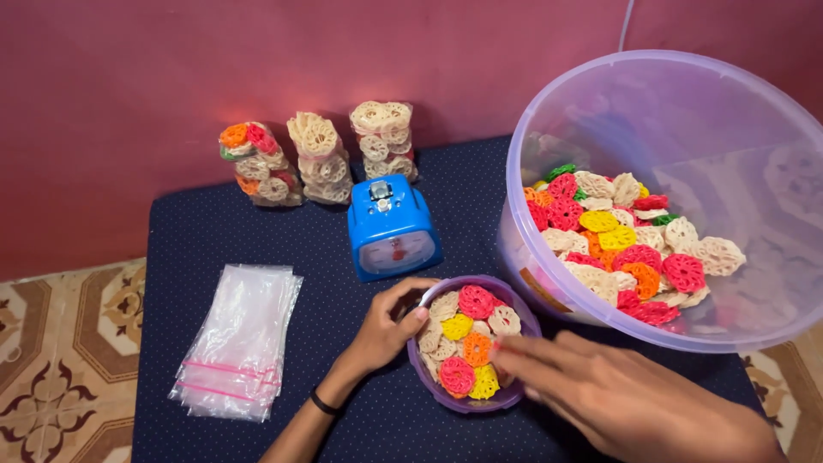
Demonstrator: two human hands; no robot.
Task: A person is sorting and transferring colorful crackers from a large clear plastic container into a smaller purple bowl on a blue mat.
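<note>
A small purple bowl [518, 310] sits on a dark blue dotted cloth and holds several round lattice crackers [467, 336] in cream, pink, yellow and orange. My left hand [386, 326] grips the bowl's left rim, thumb over the edge. My right hand [609, 390] lies flat over the bowl's right side, fingers stretched toward the crackers, slightly blurred. Whether it holds a cracker cannot be seen.
A big clear tub [600, 111] at the right holds many coloured crackers [630, 244]. A blue kitchen scale [393, 227] stands behind the bowl. Three filled packets [321, 159] lean on the red wall. A stack of clear zip bags [240, 343] lies at the left.
</note>
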